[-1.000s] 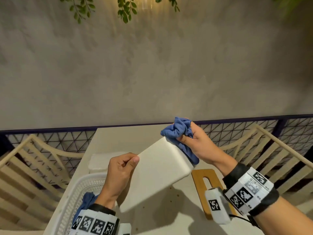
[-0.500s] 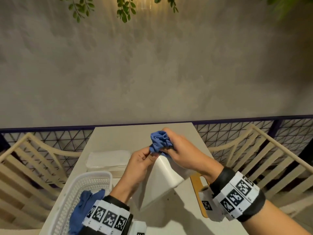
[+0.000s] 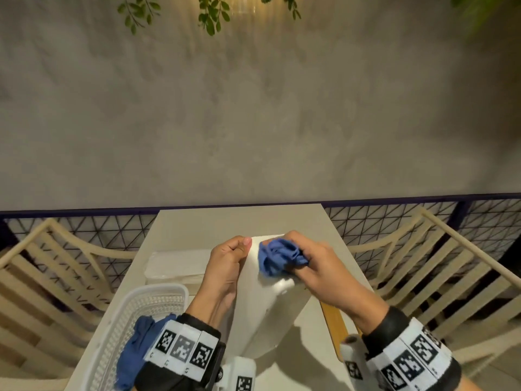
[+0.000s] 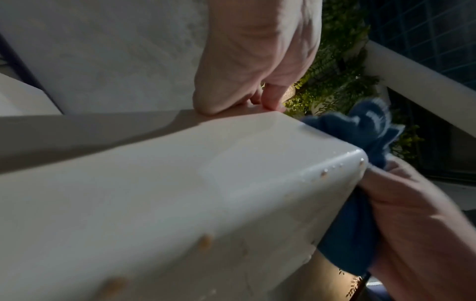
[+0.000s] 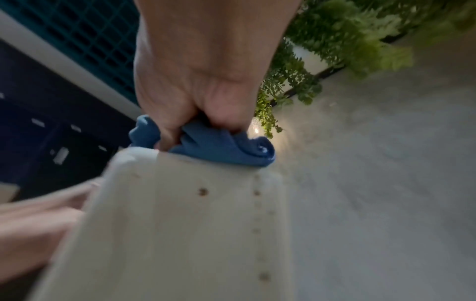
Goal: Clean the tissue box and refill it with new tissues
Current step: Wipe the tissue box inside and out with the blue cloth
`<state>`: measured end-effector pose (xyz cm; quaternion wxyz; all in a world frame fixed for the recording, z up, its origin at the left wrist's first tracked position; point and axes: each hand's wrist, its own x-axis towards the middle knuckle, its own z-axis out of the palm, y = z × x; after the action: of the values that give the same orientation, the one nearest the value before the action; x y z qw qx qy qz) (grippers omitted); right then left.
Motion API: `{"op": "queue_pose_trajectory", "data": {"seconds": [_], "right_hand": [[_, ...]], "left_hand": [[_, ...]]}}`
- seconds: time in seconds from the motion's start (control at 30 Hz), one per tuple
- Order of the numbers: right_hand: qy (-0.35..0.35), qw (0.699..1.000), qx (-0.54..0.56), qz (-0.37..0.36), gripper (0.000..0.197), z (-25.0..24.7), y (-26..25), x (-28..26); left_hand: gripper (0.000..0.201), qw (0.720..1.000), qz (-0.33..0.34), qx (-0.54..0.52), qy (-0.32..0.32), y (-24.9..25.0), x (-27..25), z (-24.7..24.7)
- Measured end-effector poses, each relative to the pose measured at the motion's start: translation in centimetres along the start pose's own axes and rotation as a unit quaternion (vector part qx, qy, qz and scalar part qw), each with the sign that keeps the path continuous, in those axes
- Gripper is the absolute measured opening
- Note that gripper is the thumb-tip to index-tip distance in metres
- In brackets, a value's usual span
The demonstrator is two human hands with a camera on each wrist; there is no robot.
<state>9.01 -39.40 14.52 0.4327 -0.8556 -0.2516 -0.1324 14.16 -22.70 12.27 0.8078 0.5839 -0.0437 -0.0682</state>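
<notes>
- The box (image 3: 265, 309) is held tilted above the table (image 3: 225, 221), its far end raised, between the two hands.
- The left hand (image 3: 225, 266) grips the box's left edge near the top, fingers curled, thumb laid along the rim; the left wrist view shows the fingertips (image 4: 270, 101) pressing on the upper edge.
- The right hand (image 3: 315, 266) has its fingers closed round a bunched blue cloth (image 3: 279, 256) and presses it on the box's upper end.
- Judged step: wiping the box's outside, now at the top corner.
- Small brown spots (image 5: 203, 191) and water beads (image 4: 324, 174) show on the side and the rounded edge, so the wipe probably needs to run down that side too, not stop at the corner.
- A flatter pad of cloth would likely cover more surface per pass than the present wad.
- The left grip should stay firm against the cloth's push; a wet surface may slip.
- Turning the box to bring each spotted face toward the cloth would seem wise.
- The tissue pack (image 3: 177, 263) lies on the table beyond the basket (image 3: 118, 331), which holds a second blue cloth (image 3: 135, 348); refilling appears not yet begun.
</notes>
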Motion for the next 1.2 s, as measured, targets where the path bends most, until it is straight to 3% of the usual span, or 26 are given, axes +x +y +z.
{"op": "queue_pose_trajectory", "data": {"seconds": [0.1,0.23,0.3,0.37,0.43,0.47,0.5,0.57,0.63,0.67,0.8,0.93,1.0,1.1,1.13,1.2], "right_hand": [[-0.055,0.989,-0.050,-0.125,0.037,0.8,-0.2,-0.8],[-0.011,0.989,-0.050,-0.136,0.036,-0.2,0.5,-1.3],[-0.039,0.977,-0.082,-0.191,0.031,0.8,-0.5,-1.0],[-0.117,0.940,-0.186,-0.260,0.029,2.4,-1.0,-1.0],[-0.153,0.892,-0.282,-0.319,0.031,3.2,-0.6,-1.4],[-0.153,0.887,-0.293,-0.322,0.024,2.9,-0.3,-1.3],[-0.138,0.909,-0.257,-0.298,0.022,2.6,-0.1,-1.3],[-0.019,0.978,-0.069,-0.195,0.039,1.3,0.7,-0.9],[0.115,0.989,0.043,-0.089,0.053,0.4,1.1,-0.7],[0.134,0.987,0.051,-0.073,0.053,0.6,0.7,-0.6],[0.059,0.985,0.021,-0.163,0.051,2.5,-0.3,-1.6],[0.124,0.989,0.078,-0.019,0.054,-0.3,1.5,-1.1],[0.097,0.992,0.066,-0.054,0.047,0.6,0.1,-1.0],[-0.008,0.988,0.023,-0.151,0.042,2.6,-1.6,-1.5],[-0.021,0.990,0.024,-0.138,0.041,2.2,-1.3,-1.4],[0.026,0.996,0.039,-0.069,0.047,0.3,0.1,-0.5]], "left_hand": [[0.035,1.000,0.017,0.014,0.018,0.2,0.3,-0.1],[0.033,0.999,0.017,0.010,0.025,0.4,0.4,0.0],[0.034,0.999,0.025,-0.009,0.036,0.7,0.6,0.5],[0.039,0.998,0.040,0.004,0.040,0.8,0.9,0.7],[0.041,0.998,0.050,0.027,0.032,0.9,0.9,0.6],[0.041,0.998,0.056,0.031,0.028,1.0,1.0,0.4],[0.040,0.998,0.060,0.024,0.022,1.0,0.9,0.2],[0.035,0.997,0.072,-0.017,0.009,1.3,1.1,-0.1],[0.033,0.995,0.089,-0.043,0.015,1.4,1.3,-0.5],[0.033,0.994,0.097,-0.047,0.023,1.2,1.4,-0.7],[0.044,0.992,0.116,-0.054,0.016,0.6,0.9,-1.1],[0.048,0.990,0.136,-0.039,0.018,0.4,0.3,-1.6],[0.044,0.988,0.149,-0.031,0.017,0.6,0.1,-1.4],[0.039,0.986,0.163,-0.018,-0.006,0.6,-0.1,-1.2],[0.033,0.986,0.167,-0.012,-0.025,0.5,-0.2,-1.4],[0.036,0.983,0.170,0.000,-0.061,0.6,-0.5,-2.0]]}}
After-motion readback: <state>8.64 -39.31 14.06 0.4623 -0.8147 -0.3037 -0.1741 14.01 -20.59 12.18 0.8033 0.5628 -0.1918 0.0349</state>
